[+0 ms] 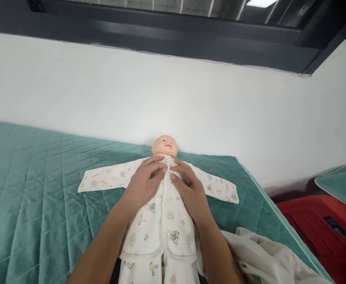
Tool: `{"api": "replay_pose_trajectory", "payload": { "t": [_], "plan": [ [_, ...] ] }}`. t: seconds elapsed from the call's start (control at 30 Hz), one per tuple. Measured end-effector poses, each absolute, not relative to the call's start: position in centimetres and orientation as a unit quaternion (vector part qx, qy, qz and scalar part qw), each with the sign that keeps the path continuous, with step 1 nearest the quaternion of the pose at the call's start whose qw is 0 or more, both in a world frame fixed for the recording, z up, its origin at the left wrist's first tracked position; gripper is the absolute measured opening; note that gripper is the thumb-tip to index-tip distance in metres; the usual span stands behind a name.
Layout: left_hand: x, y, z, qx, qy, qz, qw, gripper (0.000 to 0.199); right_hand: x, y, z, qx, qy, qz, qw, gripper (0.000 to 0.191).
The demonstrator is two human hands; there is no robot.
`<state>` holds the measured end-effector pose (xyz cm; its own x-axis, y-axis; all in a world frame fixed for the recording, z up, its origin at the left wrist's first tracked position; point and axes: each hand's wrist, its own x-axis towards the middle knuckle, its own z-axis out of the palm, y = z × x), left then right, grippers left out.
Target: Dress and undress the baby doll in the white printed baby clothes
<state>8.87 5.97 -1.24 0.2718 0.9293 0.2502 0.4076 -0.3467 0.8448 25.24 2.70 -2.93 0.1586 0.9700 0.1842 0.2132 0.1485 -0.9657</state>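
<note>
A baby doll (164, 145) lies on its back, head toward the wall, in a white printed baby jacket (169, 215) and matching baby pants (153, 272). Both sleeves stretch out sideways. My left hand (144, 182) is at the upper chest, thumb and fingers closed on the jacket's front edge just below the collar. Opposite it, my right hand (190, 190) has its thumb and fingertips bent in on the other front edge. The fabric between the fingertips is partly hidden. A button (165, 203) shows lower on the front.
Green quilted bedding (42, 197) covers the surface under the doll, against a white wall (161, 94). Crumpled white cloth (264, 256) lies at the lower right. Beyond the right edge stands a red plastic object (317, 225). A dark window frame (161, 35) runs above.
</note>
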Motion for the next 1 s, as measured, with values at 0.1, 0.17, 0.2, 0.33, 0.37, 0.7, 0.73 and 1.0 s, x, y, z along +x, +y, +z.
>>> {"api": "replay_pose_trajectory", "payload": {
  "t": [0.1,0.17,0.2,0.33,0.37,0.7,0.73,1.0],
  "plan": [
    [8.1,6.0,-0.8,0.735,0.430,0.355,0.385,0.026,25.3,2.6,-2.2,-0.528,-0.462,0.429,0.568,0.017],
    [7.8,6.1,-0.8,0.744,0.418,0.338,0.396,0.025,25.1,2.4,-1.6,-0.513,-0.394,0.477,0.595,0.025],
    [7.7,6.2,-0.9,0.748,0.416,0.333,0.396,0.025,25.0,2.3,-1.3,-0.505,-0.369,0.493,0.605,0.027],
    [7.8,6.2,-1.3,0.756,0.420,0.327,0.380,0.025,24.8,2.0,-0.7,-0.486,-0.314,0.536,0.615,0.026],
    [7.9,6.2,-1.4,0.757,0.423,0.330,0.372,0.025,24.8,1.9,-0.7,-0.483,-0.305,0.546,0.613,0.027],
    [10.0,5.0,-1.2,0.780,0.464,0.358,0.220,0.009,25.2,1.7,-0.8,-0.413,-0.261,0.638,0.595,0.038],
    [10.3,4.9,-1.1,0.781,0.470,0.357,0.204,0.010,25.2,1.6,-0.9,-0.409,-0.262,0.638,0.598,0.037],
    [9.0,5.2,-0.7,0.761,0.452,0.364,0.291,0.042,24.7,1.7,-2.3,-0.476,-0.378,0.520,0.600,0.019]
  ]
}}
